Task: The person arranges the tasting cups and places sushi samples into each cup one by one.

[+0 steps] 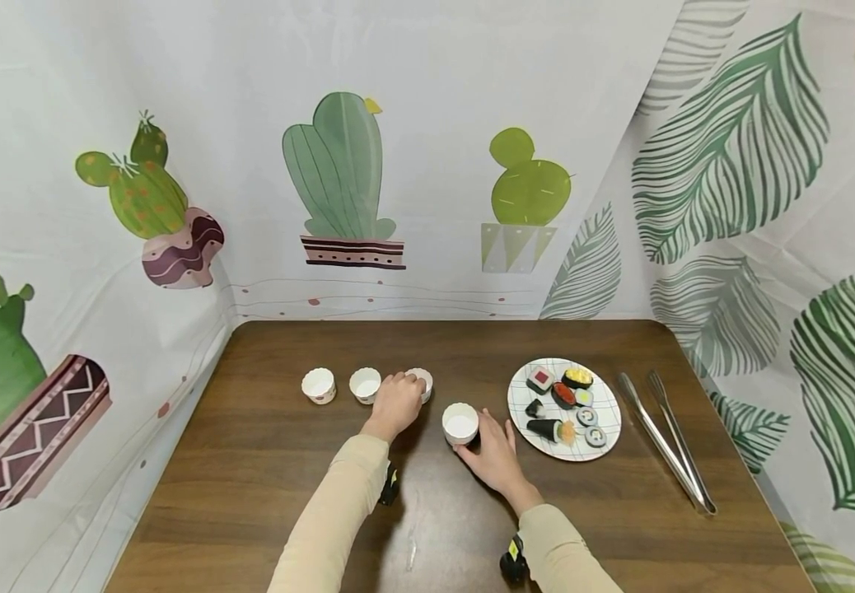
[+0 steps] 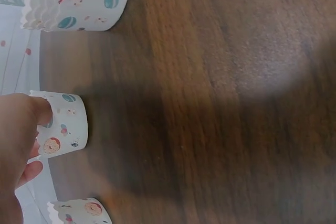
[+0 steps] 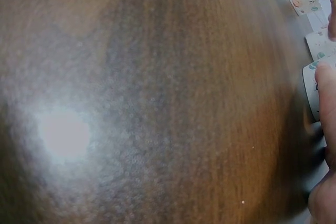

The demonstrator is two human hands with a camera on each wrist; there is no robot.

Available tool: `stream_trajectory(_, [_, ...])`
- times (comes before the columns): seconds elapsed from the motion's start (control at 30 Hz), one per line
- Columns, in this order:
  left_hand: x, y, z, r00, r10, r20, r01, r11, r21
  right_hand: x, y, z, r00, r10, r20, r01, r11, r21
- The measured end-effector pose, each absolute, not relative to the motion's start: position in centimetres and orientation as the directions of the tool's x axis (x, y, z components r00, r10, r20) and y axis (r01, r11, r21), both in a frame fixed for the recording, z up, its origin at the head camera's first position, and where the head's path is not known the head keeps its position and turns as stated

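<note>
Small white paper baking cups with scalloped rims and printed pictures stand on the wooden table. My left hand [image 1: 395,403] pinches the rim of the third cup [image 1: 422,384] in the back row; in the left wrist view the thumb lies against the outside of that cup [image 2: 65,127]. My right hand [image 1: 497,457] holds another cup [image 1: 460,423] nearer to me, its thumb low on the wall. Two more cups, one at the left [image 1: 319,385] and one in the middle [image 1: 364,385], stand untouched. The inside of my left hand's cup is partly hidden by the hand.
Right of my right hand lies a round checked plate [image 1: 521,424] with several sushi pieces [image 1: 564,395]. Metal tongs [image 1: 665,441] rest spread beside it, near the right edge of the table [image 1: 249,511]. A printed cloth hangs behind the table.
</note>
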State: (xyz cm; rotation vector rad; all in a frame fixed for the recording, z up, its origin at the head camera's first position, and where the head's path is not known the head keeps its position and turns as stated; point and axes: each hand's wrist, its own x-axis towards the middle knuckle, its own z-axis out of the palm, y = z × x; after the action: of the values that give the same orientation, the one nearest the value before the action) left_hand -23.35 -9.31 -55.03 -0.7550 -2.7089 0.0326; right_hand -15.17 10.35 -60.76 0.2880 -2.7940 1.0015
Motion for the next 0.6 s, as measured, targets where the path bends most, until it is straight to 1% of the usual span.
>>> stream_trajectory(0.2, [-23.25, -9.62, -55.34, -0.801, 0.504, 0.323, 0.497, 0.861, -0.111, -15.17, 10.3, -60.9, -0.967, -0.125, 0.223, -0.239, 0.756, -0.61])
stream_trajectory(0.4, [-23.31, -9.79, -55.47, -0.813, 0.5, 0.299, 0.494, 0.864, -0.098, -15.2, 10.25, -60.93, -0.968, -0.12, 0.22, -0.232, 0.758, -0.609])
stream_trajectory(0.6, [-23.35, -10.02, -55.23, -0.796, 0.513, 0.322, 0.509, 0.855, -0.103, -15.17, 10.29, -60.95, -0.967, -0.117, 0.227, -0.234, 0.761, -0.604])
